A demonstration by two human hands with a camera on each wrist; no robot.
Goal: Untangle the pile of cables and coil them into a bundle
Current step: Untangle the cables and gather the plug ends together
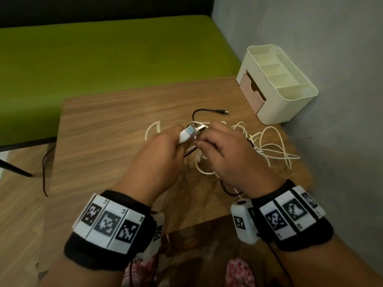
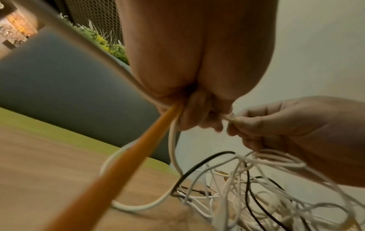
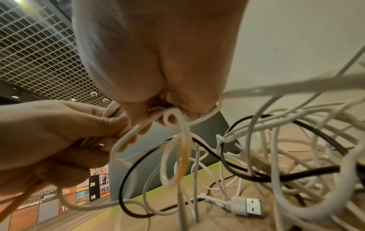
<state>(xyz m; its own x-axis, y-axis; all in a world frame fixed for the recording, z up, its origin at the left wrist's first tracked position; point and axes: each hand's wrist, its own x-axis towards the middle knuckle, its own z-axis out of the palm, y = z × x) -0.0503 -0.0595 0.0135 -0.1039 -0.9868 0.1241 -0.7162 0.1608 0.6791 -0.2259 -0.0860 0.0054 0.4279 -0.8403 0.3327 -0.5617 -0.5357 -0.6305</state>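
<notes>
A tangle of white cables [image 1: 271,146] with a black cable [image 1: 196,112] through it lies on the wooden table [image 1: 107,129]. My left hand [image 1: 178,138] grips a white USB plug [image 1: 187,134] lifted above the pile. My right hand [image 1: 204,141] is just beside it, and its fingertips pinch a white cable. In the right wrist view the right hand [image 3: 169,109] holds a small white cable loop [image 3: 174,119], with the left hand [image 3: 69,132] close by. Another white USB plug [image 3: 247,206] lies on the table. In the left wrist view white strands [image 2: 256,176] hang from both hands.
A cream desk organizer [image 1: 275,83] with a pink drawer stands at the table's back right, against the grey wall. The black cable's plug [image 1: 222,111] lies in front of it. A green bench [image 1: 103,59] runs behind the table. A thin black cord [image 1: 44,172] hangs off the left edge.
</notes>
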